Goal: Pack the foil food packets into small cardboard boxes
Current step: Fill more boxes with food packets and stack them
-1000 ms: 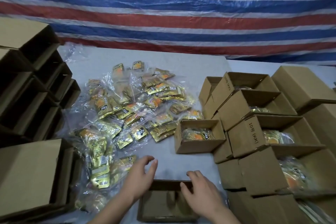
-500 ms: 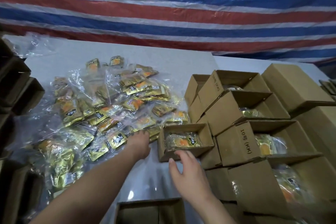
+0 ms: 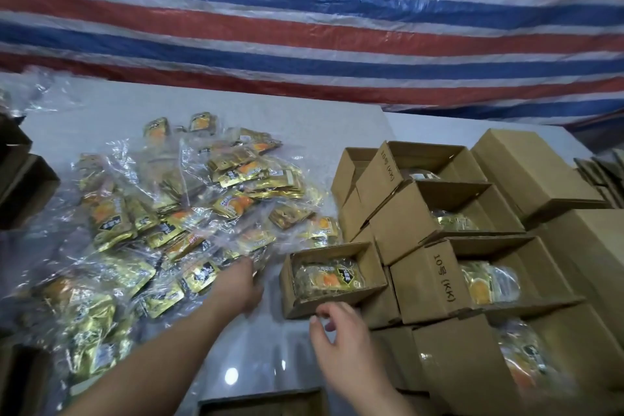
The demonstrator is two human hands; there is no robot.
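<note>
At seven o'clock of the small box point(image 3: 332, 280), our right hand point(image 3: 341, 344) hovers loosely curled; whether our left hand point(image 3: 241, 284) grips the packets point(image 3: 189, 213) we cannot tell.

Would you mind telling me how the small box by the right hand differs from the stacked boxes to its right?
The small box sits alone on the table; the stacked boxes lean piled together. The stacked boxes are larger. All are open brown cardboard holding packets.

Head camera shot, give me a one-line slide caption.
Left hand reaches into gold foil food packets; right hand nears small open brown cardboard box.
</note>
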